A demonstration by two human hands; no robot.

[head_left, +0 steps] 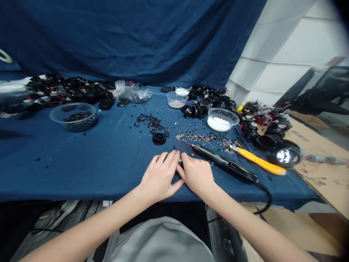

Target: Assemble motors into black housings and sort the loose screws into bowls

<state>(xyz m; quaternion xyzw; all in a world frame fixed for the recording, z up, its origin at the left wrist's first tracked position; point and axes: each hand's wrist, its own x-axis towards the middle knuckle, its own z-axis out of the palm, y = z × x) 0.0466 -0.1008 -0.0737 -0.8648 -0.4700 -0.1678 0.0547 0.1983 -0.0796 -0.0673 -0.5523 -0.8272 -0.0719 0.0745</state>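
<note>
My left hand (pixel 160 176) and my right hand (pixel 198 172) meet at the front of the blue-covered table, fingers closed around a small part that they almost wholly hide. Thin red wires (pixel 181 145) stick out beyond my fingertips, with a small pale piece (pixel 178 137) at their far end. Right beside my right hand lies a black electric screwdriver (pixel 226 162), its tip pointing toward the wires and its cord running off the front edge. A round black plastic part (pixel 159 138) rests just beyond my left hand.
Loose black pieces (pixel 149 122) and small screws (pixel 201 137) lie scattered mid-table. Clear bowls (pixel 54 113) hold small parts. A yellow-handled knife (pixel 261 162) lies at right, near black housings (pixel 272 140) and tangled wires. More black parts (pixel 73 89) are heaped at back left.
</note>
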